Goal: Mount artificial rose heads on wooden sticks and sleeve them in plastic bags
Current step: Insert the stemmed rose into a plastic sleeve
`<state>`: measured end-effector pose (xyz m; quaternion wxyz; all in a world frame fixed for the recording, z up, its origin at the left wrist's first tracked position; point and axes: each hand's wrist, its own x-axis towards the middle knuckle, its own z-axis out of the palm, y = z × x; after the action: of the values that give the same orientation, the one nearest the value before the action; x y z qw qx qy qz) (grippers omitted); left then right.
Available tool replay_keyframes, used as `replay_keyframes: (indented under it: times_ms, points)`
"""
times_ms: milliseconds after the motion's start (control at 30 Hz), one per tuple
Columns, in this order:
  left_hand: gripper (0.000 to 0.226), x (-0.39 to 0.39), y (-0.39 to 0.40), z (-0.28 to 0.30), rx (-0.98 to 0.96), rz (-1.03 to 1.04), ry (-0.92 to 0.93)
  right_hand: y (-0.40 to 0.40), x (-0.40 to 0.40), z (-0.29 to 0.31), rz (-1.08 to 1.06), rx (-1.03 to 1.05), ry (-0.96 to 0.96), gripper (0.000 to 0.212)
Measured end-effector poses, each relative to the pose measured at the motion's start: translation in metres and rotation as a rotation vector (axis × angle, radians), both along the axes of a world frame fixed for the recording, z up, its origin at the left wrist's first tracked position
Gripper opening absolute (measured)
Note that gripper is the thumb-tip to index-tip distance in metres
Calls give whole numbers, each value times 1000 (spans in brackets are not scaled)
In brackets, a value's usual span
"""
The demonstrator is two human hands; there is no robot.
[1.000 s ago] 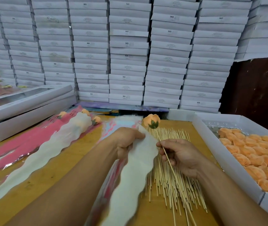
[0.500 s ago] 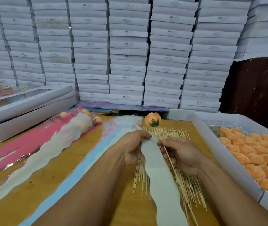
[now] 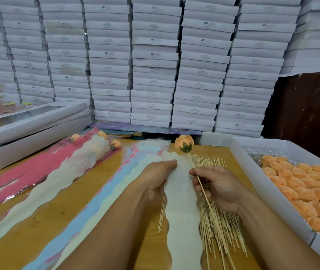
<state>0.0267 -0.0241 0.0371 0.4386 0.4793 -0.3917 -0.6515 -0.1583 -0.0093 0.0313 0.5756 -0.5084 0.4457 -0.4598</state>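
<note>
My right hand (image 3: pixel 216 187) pinches a thin wooden stick (image 3: pixel 204 191) topped by an orange rose head (image 3: pixel 184 143) with a green calyx, held up over the table's middle. My left hand (image 3: pixel 156 179) grips the top of a long white wavy-edged plastic bag (image 3: pixel 182 217), which hangs down toward me just left of the stick. Under both hands lies a pile of loose wooden sticks (image 3: pixel 219 227). A white tray (image 3: pixel 252 172) at the right holds several orange rose heads (image 3: pixel 307 190).
Sleeved roses in pink and white bags (image 3: pixel 61 168) lie at the left, with a strip of pastel bags (image 3: pixel 104 195) beside them. Two flat white boxes (image 3: pixel 28 131) sit at the far left. A wall of stacked white boxes (image 3: pixel 155 65) closes the back.
My left hand has pulled the white bag off the pastel strip and swung it right, next to the stick. The rose on its stick has stayed almost still.
</note>
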Motion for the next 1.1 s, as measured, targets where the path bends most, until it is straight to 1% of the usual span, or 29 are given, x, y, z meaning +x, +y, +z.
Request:
replay_keyframes:
  times_ms: [100, 300, 400, 500, 667, 800, 933, 1100]
  points:
    - [31, 5, 1, -3, 42, 17, 25, 0, 0, 0, -2, 4, -12, 16]
    - [25, 12, 3, -9, 48, -52, 112, 0, 0, 0, -2, 1, 1, 18]
    - [25, 12, 4, -12, 48, -80, 146, 0, 0, 0, -7, 1, -7, 17]
    - [26, 12, 5, -14, 39, -112, 141, -1, -1, 0, -8, 7, -14, 17]
    - [32, 11, 6, -15, 20, -119, 186, -4, -1, -2, -36, 39, -9, 17]
    - [35, 10, 6, -17, 25, -138, 222, -14, 3, 5, -93, 84, -109, 15]
    - [38, 11, 5, -16, 43, -153, 248, -38, 3, 26, -118, 152, -224, 15]
    - [48, 11, 6, -17, 42, -183, 293, -80, 0, 48, -153, 223, -270, 17]
